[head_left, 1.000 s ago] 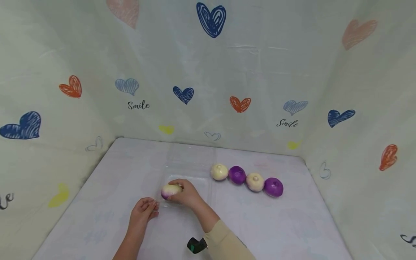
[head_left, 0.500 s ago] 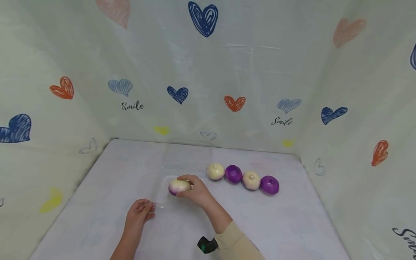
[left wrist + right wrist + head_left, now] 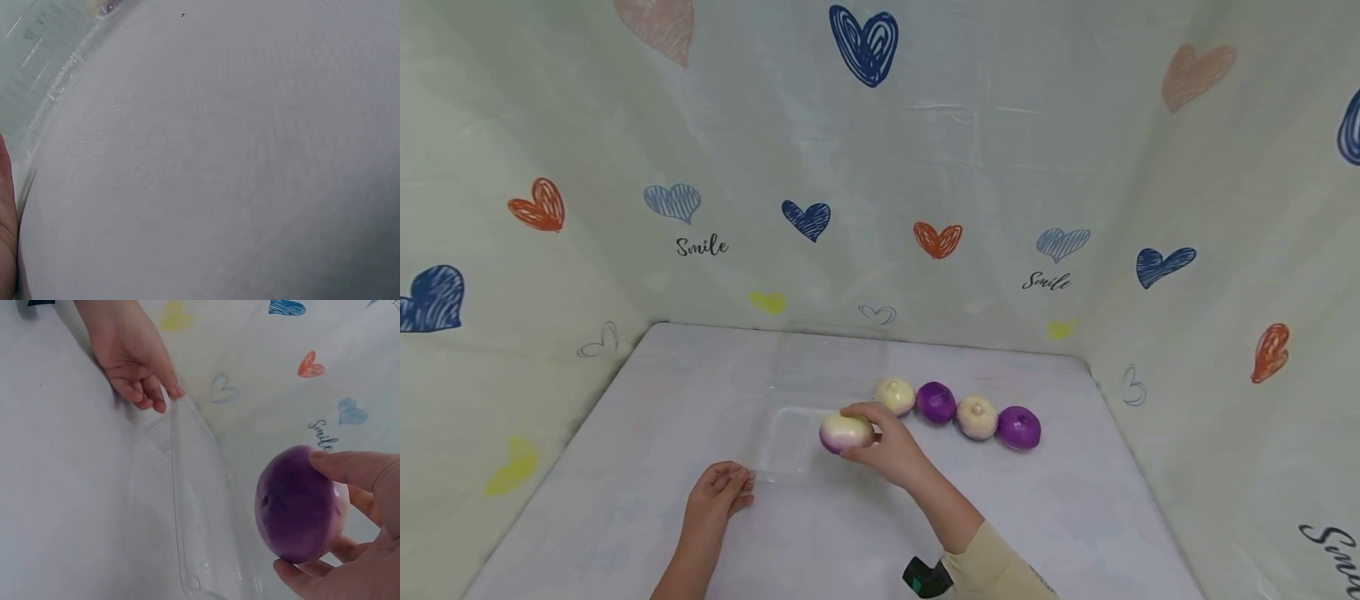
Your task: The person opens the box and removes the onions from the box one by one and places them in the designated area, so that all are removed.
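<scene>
My right hand [image 3: 891, 446] grips a purple-and-white onion [image 3: 842, 435] between thumb and fingers, held above the right part of a clear plastic box [image 3: 767, 446]. In the right wrist view the onion's purple end [image 3: 290, 506] faces the camera, apart from the box. My left hand [image 3: 713, 500] pinches the box's near left corner with thumb and fingertips; the right wrist view shows this thumb on the rim [image 3: 175, 462]. Only an edge of the left hand [image 3: 6, 231] shows in its own wrist view. Behind the box lies its clear open lid [image 3: 827, 358], hard to make out.
Several more onions stand in a slanting row right of the box: a pale one [image 3: 895, 396], a purple one [image 3: 936, 403], another pale one [image 3: 977, 418] and another purple one [image 3: 1018, 428]. A heart-printed curtain [image 3: 865, 150] encloses the white table [image 3: 1060, 517] at the back and sides.
My right hand has moved the onion rightward, from the box's left part to above its right part. The left hand stays at the box's corner. The head view has shifted slightly.
</scene>
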A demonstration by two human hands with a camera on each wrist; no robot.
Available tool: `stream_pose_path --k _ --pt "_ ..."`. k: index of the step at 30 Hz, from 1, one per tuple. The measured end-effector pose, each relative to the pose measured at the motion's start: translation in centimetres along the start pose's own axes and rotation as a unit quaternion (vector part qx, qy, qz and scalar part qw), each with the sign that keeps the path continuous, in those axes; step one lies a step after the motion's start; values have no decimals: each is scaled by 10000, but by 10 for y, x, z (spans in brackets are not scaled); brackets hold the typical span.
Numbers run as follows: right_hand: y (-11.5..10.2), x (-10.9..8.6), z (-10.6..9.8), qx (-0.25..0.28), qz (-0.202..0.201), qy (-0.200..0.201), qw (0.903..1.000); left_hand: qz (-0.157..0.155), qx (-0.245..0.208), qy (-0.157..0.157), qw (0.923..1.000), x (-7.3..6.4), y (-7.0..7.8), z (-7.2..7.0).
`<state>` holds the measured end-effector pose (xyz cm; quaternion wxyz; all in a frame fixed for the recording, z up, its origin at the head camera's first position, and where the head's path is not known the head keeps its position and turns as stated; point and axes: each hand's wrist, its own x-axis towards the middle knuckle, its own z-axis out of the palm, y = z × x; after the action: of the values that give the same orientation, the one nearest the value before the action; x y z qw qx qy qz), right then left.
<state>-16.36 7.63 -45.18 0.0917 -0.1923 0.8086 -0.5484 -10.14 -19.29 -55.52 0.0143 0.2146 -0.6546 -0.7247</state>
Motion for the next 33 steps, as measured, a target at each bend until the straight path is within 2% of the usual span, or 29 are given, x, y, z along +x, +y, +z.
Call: stream_pose_path --k 8,14,23,29,33 --pt "7 -17 -22 -306 25 -197 9993 -30 -2 -67 10000 -1 0 -1" --pt "17 -30 -38 -416 -6 -158 9990 -65 12 -75 9999 -1 0 -2" --pt "34 -45 -66 -269 429 437 9978 -104 -38 -126 9999 -1 1 -4" --pt "43 -53 -88 -347 796 937 9918 -95 -48 -137 9998 -1 2 -3" --pt "48 -58 -106 -407 888 1139 9887 -137 -32 -135 9998 0 2 -3"
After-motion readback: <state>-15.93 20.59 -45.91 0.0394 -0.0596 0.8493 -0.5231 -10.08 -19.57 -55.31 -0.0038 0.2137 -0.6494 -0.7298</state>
